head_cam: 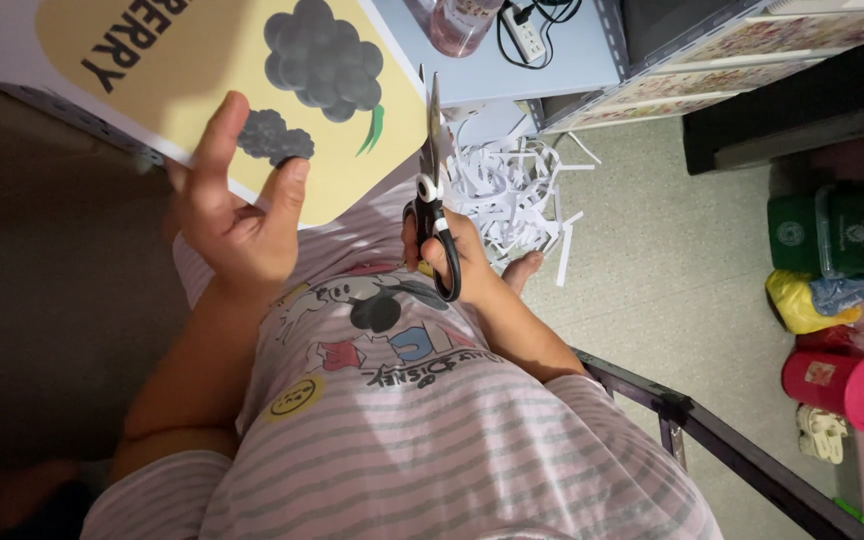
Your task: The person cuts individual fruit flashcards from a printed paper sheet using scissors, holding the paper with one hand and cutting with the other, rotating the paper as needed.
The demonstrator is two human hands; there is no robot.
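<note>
Scissors at the card's edge, both hands busy.
Left hand (237, 215) pinches glossy yellow berry-print card (232, 70); right hand (447, 250) closed through black loop handles of steel scissors (430, 190), blades nearly shut, above curly white paper strips (512, 195) on floor.

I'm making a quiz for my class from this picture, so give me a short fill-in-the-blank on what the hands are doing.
1. The right hand holds black-handled ____ with blades pointing up.
2. The left hand grips a card whose rounded panel is coloured ____.
3. The card shows a dark berry with a ____ stem.
4. On the floor lies a pile of white paper ____.

Missing words: scissors; yellow; green; strips
</note>
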